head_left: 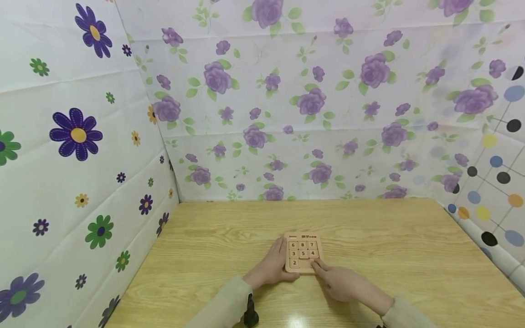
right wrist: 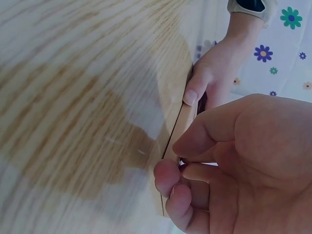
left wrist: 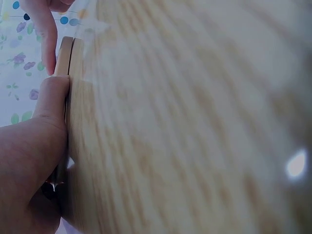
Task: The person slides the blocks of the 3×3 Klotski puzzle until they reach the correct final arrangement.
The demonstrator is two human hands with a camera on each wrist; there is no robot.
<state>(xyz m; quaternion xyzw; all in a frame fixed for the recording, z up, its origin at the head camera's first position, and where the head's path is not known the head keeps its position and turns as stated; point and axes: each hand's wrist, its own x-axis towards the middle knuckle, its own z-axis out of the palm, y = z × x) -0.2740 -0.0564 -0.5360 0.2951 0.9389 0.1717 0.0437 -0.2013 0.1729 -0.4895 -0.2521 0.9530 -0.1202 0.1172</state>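
Note:
A flat wooden number slide puzzle (head_left: 304, 269) lies on the table, its tiles reading 6, 8, 7 on top, 3, 5, 4 in the middle and 2 at lower left. A gap shows in the middle of the bottom row. My left hand (head_left: 272, 265) grips the board, fingers along its left side and thumb (left wrist: 52, 97) against the near edge. With a fingertip, my right hand (head_left: 341, 281) touches the lower right corner of the grid, hiding what lies there. Its other fingers (right wrist: 181, 200) are curled under, beside the board's near edge.
The puzzle lies on a wood-grain table (head_left: 205, 246). A floral cloth (head_left: 311, 100) hangs behind it, with a flowered cloth (head_left: 78, 182) on the left and a dotted one (head_left: 492, 182) on the right. Something black (head_left: 251, 314) is at the left wrist.

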